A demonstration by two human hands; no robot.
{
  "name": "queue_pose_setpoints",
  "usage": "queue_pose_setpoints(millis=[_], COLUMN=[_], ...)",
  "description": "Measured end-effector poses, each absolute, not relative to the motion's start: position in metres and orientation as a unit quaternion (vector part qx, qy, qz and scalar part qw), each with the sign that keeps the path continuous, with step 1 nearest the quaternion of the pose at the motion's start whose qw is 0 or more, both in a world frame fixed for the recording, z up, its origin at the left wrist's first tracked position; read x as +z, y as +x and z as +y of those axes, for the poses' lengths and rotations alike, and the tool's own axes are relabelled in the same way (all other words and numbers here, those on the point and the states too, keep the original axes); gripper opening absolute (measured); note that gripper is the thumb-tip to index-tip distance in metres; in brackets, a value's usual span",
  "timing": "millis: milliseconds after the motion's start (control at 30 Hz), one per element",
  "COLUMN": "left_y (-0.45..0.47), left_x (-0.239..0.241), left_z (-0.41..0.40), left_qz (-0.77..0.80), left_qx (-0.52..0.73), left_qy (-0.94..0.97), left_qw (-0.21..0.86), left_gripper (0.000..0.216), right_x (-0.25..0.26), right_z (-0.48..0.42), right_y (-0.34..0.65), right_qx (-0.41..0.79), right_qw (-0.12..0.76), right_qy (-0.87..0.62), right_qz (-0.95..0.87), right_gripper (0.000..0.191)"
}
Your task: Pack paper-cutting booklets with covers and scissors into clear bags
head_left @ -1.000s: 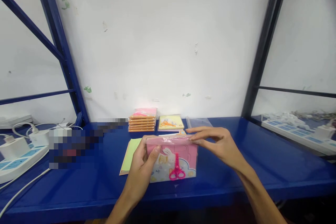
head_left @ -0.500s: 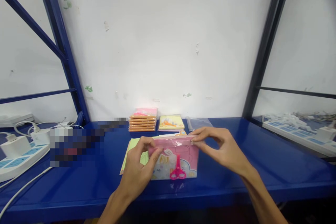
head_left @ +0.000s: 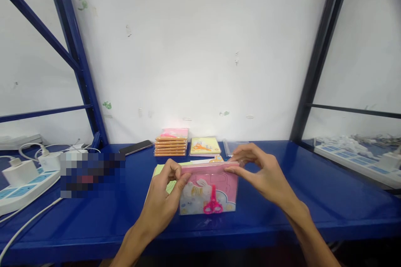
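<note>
The left hand (head_left: pixel 163 204) is closed in a pinch on the top-left corner of a pink craft packet (head_left: pixel 200 194). The right hand (head_left: pixel 263 173) is curled, with thumb and fingertips nipped on the top edge at the 2 o'clock corner. The packet is held upright on its lower edge near the front of the blue counter (head_left: pixel 94 217). It is judged light and fairly stiff, but sleeved in slick clear film. With small pink scissors (head_left: pixel 213 205) sealed in at 6 o'clock, the top corners are judged the surest hold. A green sheet (head_left: pixel 157 172) lies at 9 o'clock, and a stack of similar packets (head_left: pixel 171 144) and a yellow one (head_left: pixel 204 146) are seen at 12 o'clock. Against a second ago, the left hand is moved up from the packet's side to its corner, and the right fingers, then laid flat, are bent into a pinch.
</note>
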State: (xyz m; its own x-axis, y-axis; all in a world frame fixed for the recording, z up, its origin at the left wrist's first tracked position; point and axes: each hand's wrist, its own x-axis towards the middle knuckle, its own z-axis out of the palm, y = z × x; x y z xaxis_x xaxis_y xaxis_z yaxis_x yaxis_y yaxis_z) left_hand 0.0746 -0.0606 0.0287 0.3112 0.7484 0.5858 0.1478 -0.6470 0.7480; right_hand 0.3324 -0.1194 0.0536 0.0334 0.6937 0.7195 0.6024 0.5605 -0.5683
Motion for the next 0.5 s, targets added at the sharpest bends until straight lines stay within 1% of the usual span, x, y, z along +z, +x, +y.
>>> queue_pose_setpoints(millis=[67,100,167,200,233,367,500], left_y=[0.073,0.073,0.071,0.071,0.070,0.067,0.065], left_x=[0.029,0.029,0.031,0.032,0.033,0.040,0.042], left_z=[-0.060,-0.060,-0.058,-0.057,-0.056,-0.056,-0.058], left_qz=[0.302,0.307,0.319,0.322,0.321,0.301,0.281], left_qx=[0.495,0.489,0.472,0.462,0.451,0.423,0.422], left_qy=[0.741,0.733,0.722,0.721,0.723,0.739,0.738], left_qw=[0.339,0.360,0.393,0.404,0.413,0.430,0.447], left_gripper=[0.016,0.018,0.041,0.047,0.048,0.033,0.028], right_x=[0.053,0.053,0.054,0.055,0.056,0.059,0.060], right_z=[-0.117,-0.116,-0.116,-0.116,-0.116,-0.119,-0.123], right_y=[0.334,0.334,0.333,0.333,0.332,0.330,0.330], right_qx=[0.050,0.049,0.047,0.045,0.042,0.029,0.011], right_qw=[0.530,0.517,0.497,0.489,0.482,0.466,0.436], right_qy=[-0.479,-0.484,-0.480,-0.473,-0.465,-0.453,-0.456], right_qz=[-0.698,-0.704,-0.722,-0.732,-0.741,-0.759,-0.776], right_gripper=[0.029,0.026,0.022,0.020,0.017,0.012,0.012])
